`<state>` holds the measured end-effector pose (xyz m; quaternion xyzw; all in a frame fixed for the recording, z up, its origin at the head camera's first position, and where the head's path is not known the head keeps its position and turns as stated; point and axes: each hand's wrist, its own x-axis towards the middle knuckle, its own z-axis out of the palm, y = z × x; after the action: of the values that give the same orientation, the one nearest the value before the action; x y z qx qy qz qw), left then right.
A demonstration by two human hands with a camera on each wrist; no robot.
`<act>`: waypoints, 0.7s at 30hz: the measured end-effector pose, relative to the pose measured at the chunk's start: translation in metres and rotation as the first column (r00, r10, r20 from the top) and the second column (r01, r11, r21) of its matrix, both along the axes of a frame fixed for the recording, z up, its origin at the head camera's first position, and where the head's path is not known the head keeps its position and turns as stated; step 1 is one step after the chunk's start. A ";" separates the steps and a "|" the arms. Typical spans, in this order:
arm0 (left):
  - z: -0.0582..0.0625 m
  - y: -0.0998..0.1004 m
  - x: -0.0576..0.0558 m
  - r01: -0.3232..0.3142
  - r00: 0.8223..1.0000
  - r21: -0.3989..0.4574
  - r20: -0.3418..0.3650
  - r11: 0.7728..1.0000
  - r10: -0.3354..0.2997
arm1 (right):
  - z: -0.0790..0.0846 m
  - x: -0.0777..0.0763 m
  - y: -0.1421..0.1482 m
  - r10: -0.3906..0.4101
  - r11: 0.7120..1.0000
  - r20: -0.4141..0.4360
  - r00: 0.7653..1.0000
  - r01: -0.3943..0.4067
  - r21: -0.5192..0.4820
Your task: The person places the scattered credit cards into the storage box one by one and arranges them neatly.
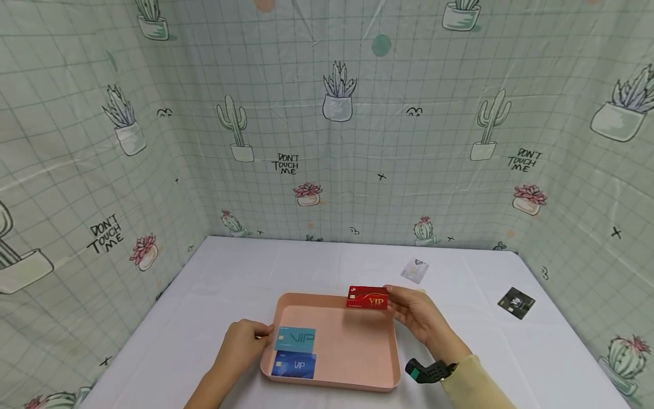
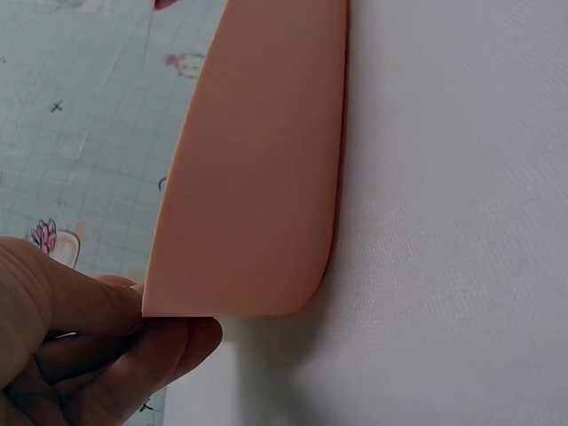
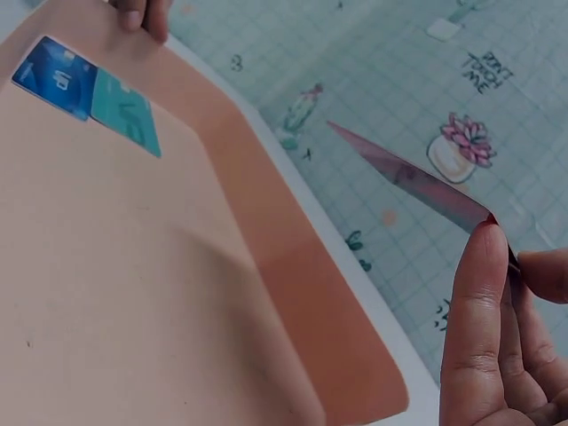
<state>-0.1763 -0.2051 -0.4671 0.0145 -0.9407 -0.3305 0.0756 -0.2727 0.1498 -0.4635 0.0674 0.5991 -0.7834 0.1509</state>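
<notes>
My right hand (image 1: 416,312) pinches a red VIP card (image 1: 367,297) by its right end, above the far right part of a pink tray (image 1: 352,358). In the right wrist view the red card (image 3: 417,182) shows nearly edge-on between thumb and fingers. My left hand (image 1: 244,344) pinches the tray's left rim; in the left wrist view thumb and fingers meet at the corner of the tray wall (image 2: 248,177). Inside the tray, at its left side, lie a teal VIP card (image 1: 295,339) and, nearer me, a blue VIP card (image 1: 293,365).
A silvery card (image 1: 415,270) lies on the white table (image 1: 286,267) beyond the right hand. Further right is a black VIP card (image 1: 516,303). Something yellowish shows partly behind the right hand. A patterned cloth (image 1: 357,147) hangs round the back and sides.
</notes>
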 end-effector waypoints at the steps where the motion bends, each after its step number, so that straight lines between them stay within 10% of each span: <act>1: 0.000 0.000 0.000 -0.001 1.000 0.002 0.001 1.000 0.001 | 0.000 0.000 -0.001 -0.003 1.000 0.000 1.000 0.003 0.000; 21: -0.002 0.001 0.002 -0.007 1.000 -0.006 -0.021 1.000 0.006 | -0.010 0.003 -0.029 -0.036 0.999 0.044 0.998 0.036 -0.001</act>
<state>-0.1745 -0.2045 -0.4691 0.0138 -0.9407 -0.3276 0.0867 -0.2696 0.1209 -0.4735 0.0954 0.5936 -0.7849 0.1501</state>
